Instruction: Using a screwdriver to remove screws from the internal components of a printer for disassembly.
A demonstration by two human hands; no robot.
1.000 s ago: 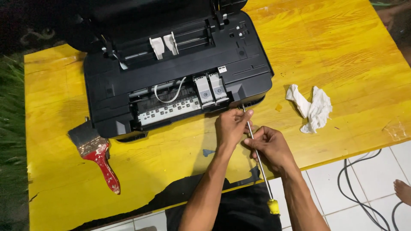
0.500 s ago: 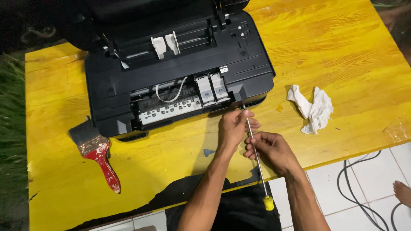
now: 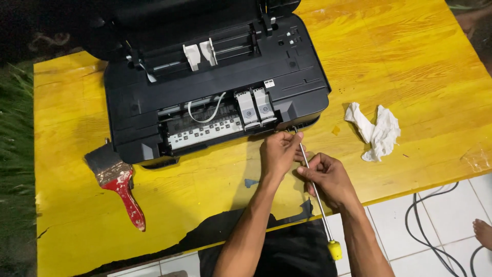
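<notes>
left hand (image 3: 279, 153): fingers pinched on screwdriver (image 3: 312, 179) tip at printer (image 3: 215, 87) front, near table (image 3: 420, 66) front edge
right hand (image 3: 330, 177): fingers closed around shaft
risk: tip may slip off, grip being far from handle

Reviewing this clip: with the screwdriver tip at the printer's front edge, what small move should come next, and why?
Probably turn the screwdriver. Its tip already meets the printer at the front right corner, the left hand steadies it near the tip, and the right hand grips the shaft.
</notes>
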